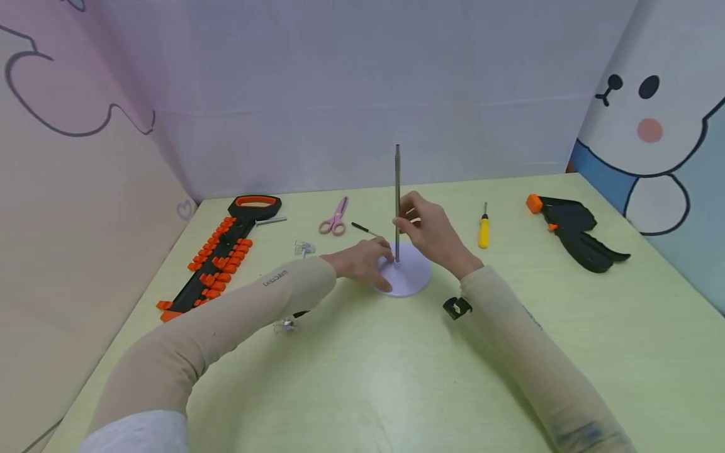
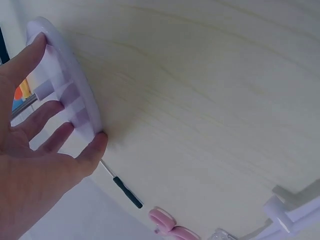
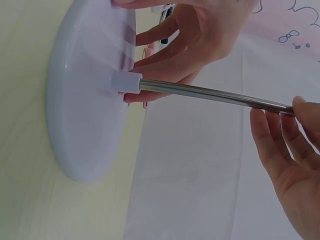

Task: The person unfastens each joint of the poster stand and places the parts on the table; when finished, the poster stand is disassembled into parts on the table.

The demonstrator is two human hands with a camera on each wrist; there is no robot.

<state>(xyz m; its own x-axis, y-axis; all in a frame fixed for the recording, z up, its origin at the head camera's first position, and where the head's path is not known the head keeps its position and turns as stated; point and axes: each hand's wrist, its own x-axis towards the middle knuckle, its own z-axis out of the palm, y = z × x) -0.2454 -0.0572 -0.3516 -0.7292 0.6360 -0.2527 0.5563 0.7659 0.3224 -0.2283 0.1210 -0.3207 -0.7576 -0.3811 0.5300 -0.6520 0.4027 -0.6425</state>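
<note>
A round white base (image 1: 412, 277) lies flat on the table with a thin metal rod (image 1: 398, 182) standing upright in its central socket (image 3: 125, 82). My left hand (image 1: 362, 259) spans the base from the left, thumb and little finger at its rim and the other fingers bent over its top. With thumb and fingertips my right hand (image 1: 433, 229) pinches the rod above the base; the right wrist view shows the thumb (image 3: 301, 107) on one side and the fingers on the other.
Left of me lie a black rack (image 1: 226, 245) with orange clips, a short metal rod (image 1: 272, 221) and pink scissors (image 1: 334, 221). A black screwdriver (image 2: 127, 192) is behind my left hand. Rightward are a yellow screwdriver (image 1: 484, 231) and a black handle-shaped piece (image 1: 578, 233). My left sleeve partly hides a white bar (image 2: 300, 217).
</note>
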